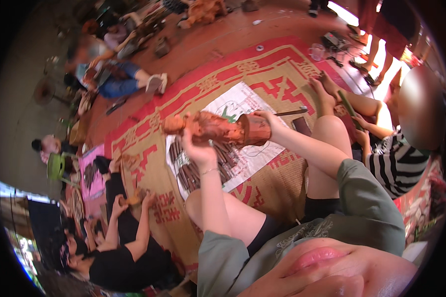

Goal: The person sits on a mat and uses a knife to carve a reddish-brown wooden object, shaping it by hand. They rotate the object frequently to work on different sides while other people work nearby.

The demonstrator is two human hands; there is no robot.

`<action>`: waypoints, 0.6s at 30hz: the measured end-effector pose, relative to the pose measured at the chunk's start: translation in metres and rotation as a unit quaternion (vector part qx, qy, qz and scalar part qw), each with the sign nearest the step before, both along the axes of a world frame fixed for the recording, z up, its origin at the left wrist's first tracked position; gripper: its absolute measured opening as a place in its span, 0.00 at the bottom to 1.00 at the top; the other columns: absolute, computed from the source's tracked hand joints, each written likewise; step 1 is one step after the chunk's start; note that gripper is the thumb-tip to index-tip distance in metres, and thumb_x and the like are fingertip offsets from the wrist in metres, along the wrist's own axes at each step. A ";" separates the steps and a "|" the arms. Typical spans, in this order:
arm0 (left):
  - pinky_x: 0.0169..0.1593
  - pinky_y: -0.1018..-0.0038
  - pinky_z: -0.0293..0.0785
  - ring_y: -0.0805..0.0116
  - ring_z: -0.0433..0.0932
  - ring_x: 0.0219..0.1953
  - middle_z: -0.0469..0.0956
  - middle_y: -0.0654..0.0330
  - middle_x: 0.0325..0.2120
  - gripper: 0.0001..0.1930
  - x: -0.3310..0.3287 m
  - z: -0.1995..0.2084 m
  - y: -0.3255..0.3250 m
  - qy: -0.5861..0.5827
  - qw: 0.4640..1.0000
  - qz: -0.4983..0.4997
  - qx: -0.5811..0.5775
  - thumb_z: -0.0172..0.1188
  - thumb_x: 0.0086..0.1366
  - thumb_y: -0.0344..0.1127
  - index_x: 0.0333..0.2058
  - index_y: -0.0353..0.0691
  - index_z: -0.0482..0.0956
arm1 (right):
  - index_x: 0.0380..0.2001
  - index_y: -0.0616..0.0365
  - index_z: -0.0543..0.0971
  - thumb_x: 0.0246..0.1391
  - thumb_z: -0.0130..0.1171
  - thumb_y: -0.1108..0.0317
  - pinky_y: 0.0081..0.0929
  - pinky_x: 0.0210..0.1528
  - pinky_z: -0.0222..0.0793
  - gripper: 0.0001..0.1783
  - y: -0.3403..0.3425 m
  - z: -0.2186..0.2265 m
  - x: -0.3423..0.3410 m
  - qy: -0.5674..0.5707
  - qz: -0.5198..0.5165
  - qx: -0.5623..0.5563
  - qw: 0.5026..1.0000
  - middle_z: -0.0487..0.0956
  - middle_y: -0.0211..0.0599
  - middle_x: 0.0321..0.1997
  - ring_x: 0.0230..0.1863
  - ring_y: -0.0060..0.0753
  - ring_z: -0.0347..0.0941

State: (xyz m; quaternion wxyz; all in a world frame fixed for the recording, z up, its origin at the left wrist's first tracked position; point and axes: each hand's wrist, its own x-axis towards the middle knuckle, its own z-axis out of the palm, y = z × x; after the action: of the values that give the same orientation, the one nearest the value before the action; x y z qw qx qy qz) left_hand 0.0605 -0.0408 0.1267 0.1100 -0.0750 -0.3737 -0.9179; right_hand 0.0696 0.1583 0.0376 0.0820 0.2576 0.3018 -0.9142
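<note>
A reddish-brown carved wooden figurine [215,127] lies sideways in the air across my two hands. My left hand [197,148] holds it from beneath, close to its rounded left end. At the right end, my right hand [272,124] grips the broad faceted base. The fingers behind the carving are partly hidden. Below it, a white printed sheet [250,171] is spread on the mat, bearing several dark, slim, stick-like tools [191,171] in a row; their tips are too small to make out.
A red and tan patterned mat [173,173] lies under me. At lower left a person in black [119,265] handles a small wooden piece [133,199]. A person in stripes [399,161] on the right holds a long green object [347,104]. Another person sits at upper left.
</note>
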 end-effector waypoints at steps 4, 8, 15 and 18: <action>0.59 0.63 0.57 0.58 0.64 0.55 0.66 0.47 0.52 0.34 -0.004 0.002 0.018 0.068 0.998 -0.013 0.005 0.44 0.60 0.54 0.60 0.40 0.54 | 0.32 0.57 0.71 0.56 0.44 0.64 0.40 0.39 0.71 0.09 -0.010 0.055 0.022 -0.025 0.002 0.027 0.999 0.76 0.39 0.33 0.34 0.36 0.74; 0.54 0.61 0.65 0.53 0.71 0.47 0.71 0.47 0.44 0.32 -0.012 0.024 0.026 -0.070 0.986 -0.018 0.153 0.45 0.58 0.59 0.48 0.35 0.64 | 0.34 0.58 0.71 0.56 0.47 0.64 0.33 0.39 0.71 0.10 -0.002 0.045 0.021 0.053 -0.019 0.075 0.996 0.75 0.37 0.32 0.35 0.33 0.72; 0.49 0.60 0.68 0.51 0.71 0.44 0.69 0.46 0.44 0.33 -0.011 0.012 0.008 -0.050 0.979 -0.113 0.162 0.43 0.57 0.61 0.48 0.34 0.65 | 0.32 0.62 0.68 0.55 0.47 0.70 0.24 0.40 0.68 0.06 0.005 0.097 0.018 0.300 0.008 0.302 0.905 0.76 0.39 0.25 0.33 0.28 0.74; 0.48 0.59 0.69 0.50 0.72 0.43 0.70 0.45 0.44 0.35 0.002 0.001 0.006 -0.051 0.977 -0.161 0.129 0.43 0.57 0.59 0.51 0.32 0.63 | 0.33 0.64 0.68 0.52 0.51 0.75 0.22 0.41 0.69 0.05 -0.002 0.114 0.019 0.389 0.020 0.339 0.856 0.78 0.41 0.31 0.36 0.27 0.76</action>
State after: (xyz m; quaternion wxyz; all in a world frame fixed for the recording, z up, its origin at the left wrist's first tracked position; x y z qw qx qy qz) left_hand 0.0629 -0.0343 0.1279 -0.0499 -0.0720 -0.2406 -0.9667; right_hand 0.0888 0.1567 0.1517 -0.1162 -0.1137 0.6053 -0.7792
